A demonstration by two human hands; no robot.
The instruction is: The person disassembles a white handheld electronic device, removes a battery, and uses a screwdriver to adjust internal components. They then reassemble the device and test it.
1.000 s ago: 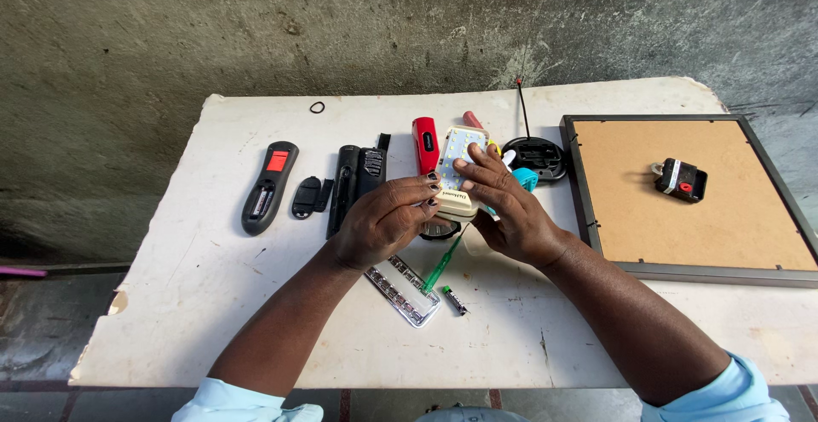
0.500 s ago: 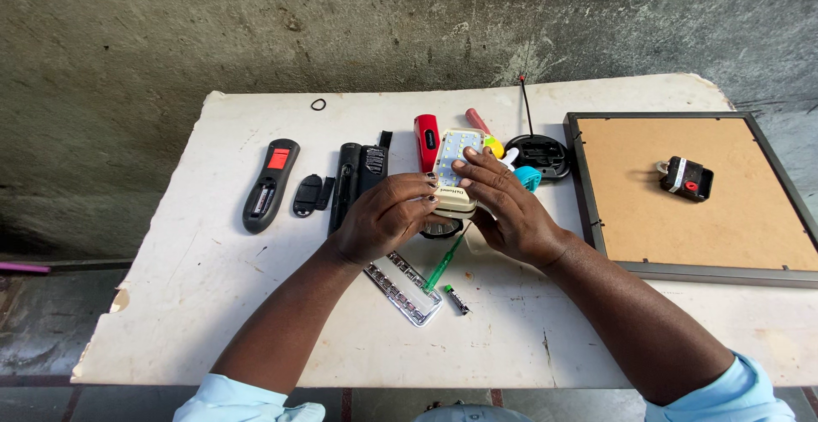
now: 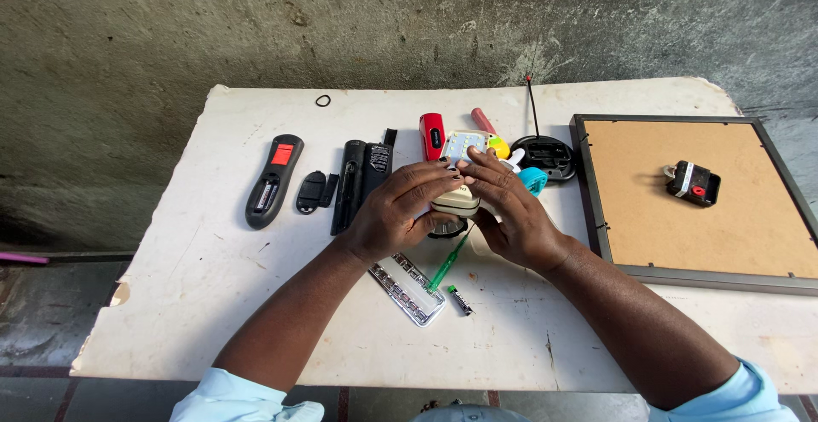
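I have both hands, left [image 3: 400, 213] and right [image 3: 511, 218], fingers clamped on the lamp [image 3: 458, 202]: light, brittle plastic, best gripped by its sides

Silver blister strip [image 3: 407, 289] lies on the table below the hands; rectangular.

My left hand [image 3: 396, 213] and right hand [image 3: 511, 213] meet at centre, palms down; fingers [image 3: 439, 175] curled, tips nearly touching; both forearms angle inward from the lower corners, pale blue sleeves pushed up near the elbows.
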